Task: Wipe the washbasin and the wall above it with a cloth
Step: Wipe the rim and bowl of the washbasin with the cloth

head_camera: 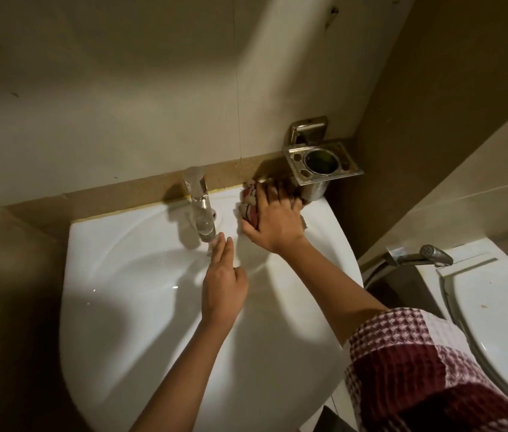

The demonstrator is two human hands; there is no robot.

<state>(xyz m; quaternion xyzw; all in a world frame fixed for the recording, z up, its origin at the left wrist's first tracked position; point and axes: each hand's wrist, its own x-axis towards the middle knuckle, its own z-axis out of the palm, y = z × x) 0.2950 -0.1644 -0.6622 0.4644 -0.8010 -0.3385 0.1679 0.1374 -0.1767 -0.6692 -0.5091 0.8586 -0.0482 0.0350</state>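
Note:
A white washbasin (128, 307) fills the middle of the view, with a chrome tap (199, 207) at its back rim. My right hand (273, 219) presses a red and white cloth (249, 202) flat on the basin's back right ledge, close to the wall. Most of the cloth is hidden under the palm. My left hand (223, 282) hovers over the bowl just below the tap's spout, fingers stretched forward and holding nothing. The beige tiled wall (121, 104) rises behind the basin.
A steel tumbler holder (321, 165) is fixed to the wall just right of the cloth. A toilet (496, 313) with closed lid stands at the right, a chrome hand sprayer (430, 255) beside it. A checked cloth (418, 369) hangs near my right elbow.

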